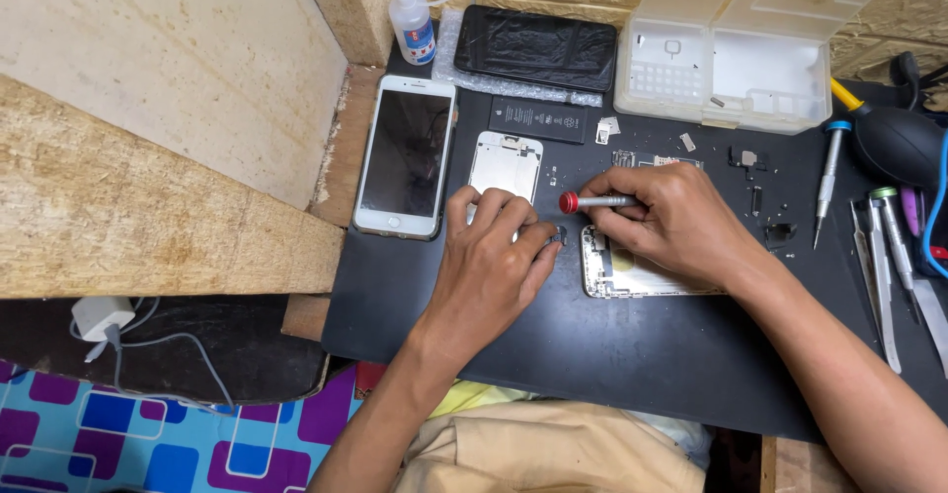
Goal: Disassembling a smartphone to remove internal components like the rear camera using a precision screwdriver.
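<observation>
Black work mat (612, 355): it lies under both my hands and carries nearly everything noted here. To the far side of my right hand stands a clear plastic parts box (726, 69), lid raised. Beyond my left hand, at the mat's far edge, lies a dark phone screen panel (538, 47) on bubble wrap. Just outside my left hand lies a white phone (405, 155), face up, screen dark.

Opened phone housing (617, 274): it lies directly beneath my right hand, which covers most of it; only the near left corner and bottom edge show. It is just beside my left fingertips.

My right hand (676, 222) is closed around a screwdriver with a red cap (597, 200). The tool lies nearly level, cap pointing toward my left hand; its tip is hidden inside my grip.

My left hand (494, 256) is curled, fingertips pinched on a small dark part (559, 236) at the housing's top left corner. I cannot tell what the part is.

Just beyond my left hand: a silver shield plate (506, 165), and past it a flat black battery (540, 118). A small white bottle with a blue label (412, 24) stands further off in the same direction.

Outside my right hand: a blue-capped screwdriver (828, 182), a black air blower (901, 143), and tweezers (879, 286) at the mat's edge. Small brackets and screws (755, 162) are scattered just beyond my right knuckles.
</observation>
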